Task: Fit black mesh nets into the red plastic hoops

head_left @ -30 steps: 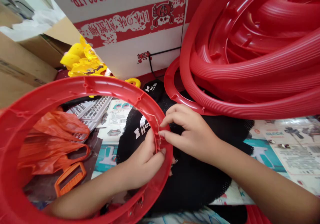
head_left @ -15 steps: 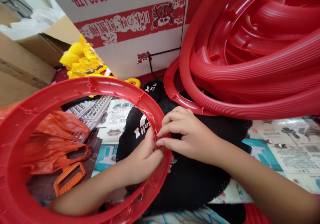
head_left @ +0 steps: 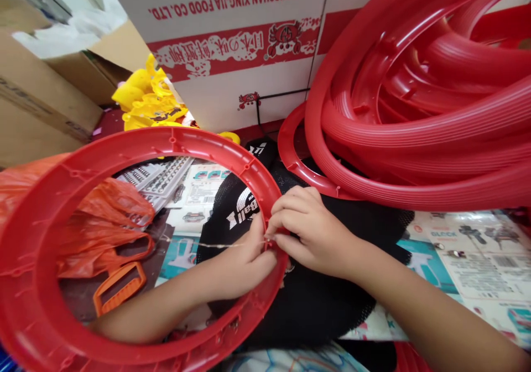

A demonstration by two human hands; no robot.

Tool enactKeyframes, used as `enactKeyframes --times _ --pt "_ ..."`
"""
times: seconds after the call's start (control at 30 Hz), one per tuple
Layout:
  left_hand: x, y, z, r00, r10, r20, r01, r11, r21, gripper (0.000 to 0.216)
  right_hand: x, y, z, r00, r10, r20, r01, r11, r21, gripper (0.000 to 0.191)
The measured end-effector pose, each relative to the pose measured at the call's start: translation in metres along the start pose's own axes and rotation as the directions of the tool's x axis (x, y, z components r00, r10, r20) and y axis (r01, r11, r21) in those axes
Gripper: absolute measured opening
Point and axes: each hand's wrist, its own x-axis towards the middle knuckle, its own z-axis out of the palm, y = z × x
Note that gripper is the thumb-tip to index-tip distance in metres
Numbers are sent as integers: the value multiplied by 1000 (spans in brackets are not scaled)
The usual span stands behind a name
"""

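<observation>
A large red plastic ring (head_left: 124,145) stands tilted in front of me. My left hand (head_left: 244,258) reaches through the ring from below and pinches its right rim from the inside. My right hand (head_left: 309,225) meets it from the outside, fingers closed on the same spot of the rim. A thin pale thread (head_left: 199,244) stretches leftward from where the fingers meet. Black mesh fabric with white lettering (head_left: 307,300) lies under both hands.
A stack of red rings (head_left: 423,118) leans at the right. A white and red carton (head_left: 232,46) stands behind, yellow plastic parts (head_left: 145,98) beside it. Orange plastic bags (head_left: 95,223), an orange handle (head_left: 118,286) and printed packaging sheets (head_left: 468,250) lie around.
The view shifted slightly down and right. Both hands stayed pinched at the ring's right rim, and a thin thread now shows stretched leftward from the fingers.
</observation>
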Motion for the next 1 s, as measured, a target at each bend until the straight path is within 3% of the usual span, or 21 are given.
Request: enactKeyframes --times 0.17,0.4,0.53,0.67,0.83,0.93,1.0 --pt "7 -2 3 989 111 -94 -111 994 6 29 0 4 3 1000 -1 -31 -1 997 -73 7" --pt "9 -2 1 986 142 -90 -141 990 12 21 -3 5 5 995 76 -65 -80 996 -51 7" --pt "9 -2 -1 978 188 -88 -188 982 9 31 -2 5 4 993 62 -102 -63 998 -4 3" --pt "11 -1 -3 966 237 -107 -239 971 -15 35 -3 2 -1 987 -35 -155 37 999 11 12" --pt "14 10 -9 948 285 -141 -293 956 -37 34 -5 5 -1 957 -182 -223 166 982 -89 26" --pt "18 15 -12 948 260 -182 -276 958 -72 34 -7 14 1 920 -327 -217 291 940 -180 36" --pt "21 15 -14 954 228 -196 -254 960 -121 37 -8 22 1 922 -328 -207 286 935 -209 37"
